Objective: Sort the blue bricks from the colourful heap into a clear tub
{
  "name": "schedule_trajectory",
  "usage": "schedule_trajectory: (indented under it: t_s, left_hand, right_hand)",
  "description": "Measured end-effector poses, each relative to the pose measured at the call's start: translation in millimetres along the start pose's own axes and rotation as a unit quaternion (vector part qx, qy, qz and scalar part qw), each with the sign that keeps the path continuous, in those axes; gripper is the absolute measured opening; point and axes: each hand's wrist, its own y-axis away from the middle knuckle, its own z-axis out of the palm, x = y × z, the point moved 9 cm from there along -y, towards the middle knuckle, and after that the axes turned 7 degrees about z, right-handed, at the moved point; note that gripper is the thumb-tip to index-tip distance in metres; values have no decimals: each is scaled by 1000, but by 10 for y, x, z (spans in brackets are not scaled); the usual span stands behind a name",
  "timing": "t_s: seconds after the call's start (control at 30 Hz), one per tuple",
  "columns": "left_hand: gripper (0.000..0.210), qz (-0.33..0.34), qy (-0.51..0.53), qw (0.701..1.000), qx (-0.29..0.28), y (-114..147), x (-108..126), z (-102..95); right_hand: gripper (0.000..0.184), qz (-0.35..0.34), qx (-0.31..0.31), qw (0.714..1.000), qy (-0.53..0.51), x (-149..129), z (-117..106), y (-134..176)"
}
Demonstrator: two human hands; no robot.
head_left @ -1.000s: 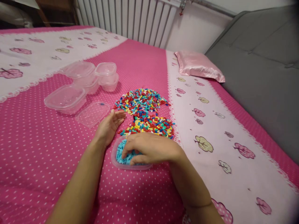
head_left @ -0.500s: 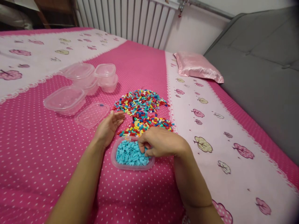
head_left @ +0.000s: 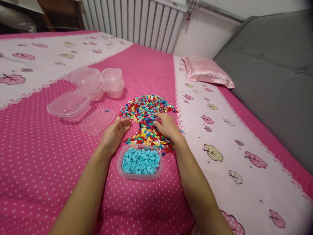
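Note:
My right hand (head_left: 166,125) reaches over the pile of small multicoloured building bricks (head_left: 149,106), its thumb and forefinger apart with nothing visible between them. At the pile's left edge my left hand (head_left: 116,133) rests on its side, palm toward the bricks and fingers stretched out. Nearer to me stands a clear plastic container (head_left: 140,177) holding many light blue bricks (head_left: 140,161). Mostly yellow and red bricks (head_left: 151,135) spread between that container and the main pile. A clear lid (head_left: 97,121) lies flat to the left of my left hand.
More clear containers with lids, one (head_left: 69,104) at the left, a larger stack (head_left: 85,78) and a smaller stack (head_left: 112,81), stand on the pink dotted bedspread (head_left: 137,209). A pink pillow (head_left: 206,70) lies by the grey headboard (head_left: 274,65). Behind is a white radiator (head_left: 137,23).
My right hand has moved from the container of light blue bricks forward to the multicoloured pile, and its fingers have opened. My left hand has stayed in place.

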Motion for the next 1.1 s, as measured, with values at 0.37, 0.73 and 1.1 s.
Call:
schedule_trajectory:
  t_s: [0.37,0.73,1.1]
  left_hand:
    - [37,2,-3,1000,-2,6,2,3]
    - [36,10,-12,1000,-8,-6,4,-5]
    - [37,5,-6,1000,-8,3,5,2]
  right_hand:
    - [48,-35,-58,998,5,49,163,-37]
    - [42,-45,-121,991,23,22,220,3]
    - [36,15,-124,992,19,204,6,39]
